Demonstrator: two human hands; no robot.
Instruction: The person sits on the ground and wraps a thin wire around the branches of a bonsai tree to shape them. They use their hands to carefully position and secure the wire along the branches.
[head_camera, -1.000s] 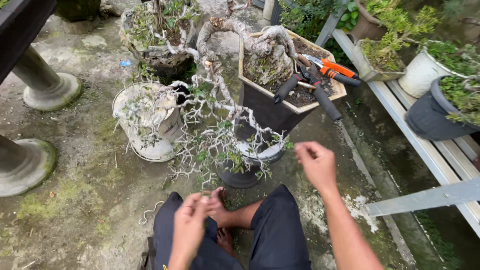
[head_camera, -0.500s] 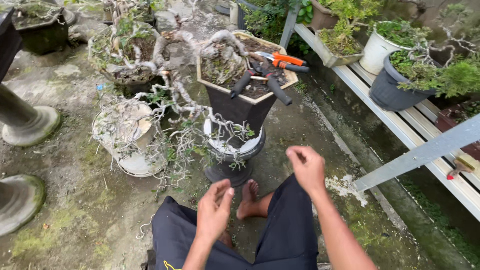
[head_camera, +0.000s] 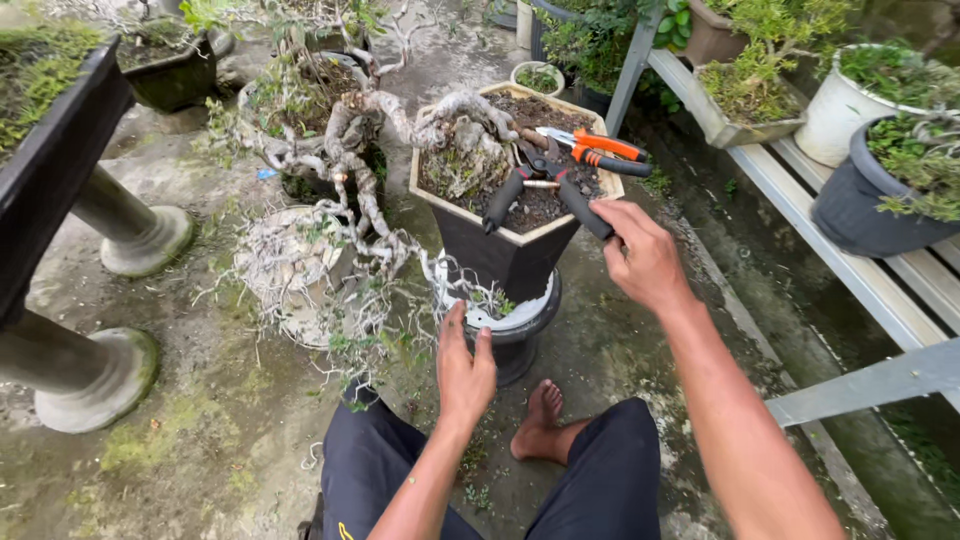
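Black-handled shears (head_camera: 548, 186) lying slantwise on pot (head_camera: 520, 235) soil, near handle just beyond open right hand (head_camera: 645, 255); left hand (head_camera: 465, 368) lower, open, empty.

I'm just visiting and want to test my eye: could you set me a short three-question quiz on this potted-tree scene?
1. True or false: the right hand touches a black handle of the black-handled cutters lying on the soil of the hexagonal pot.
2. Which tool has orange handles? A) the shears lying behind the cutters B) a trowel C) a hammer
3. Where is the left hand: near the base of the stand under the pot, or up on the metal bench?

Key
1. True: its fingertips are at the handle's end.
2. A
3. Near the stand's base, fingers open, holding nothing.
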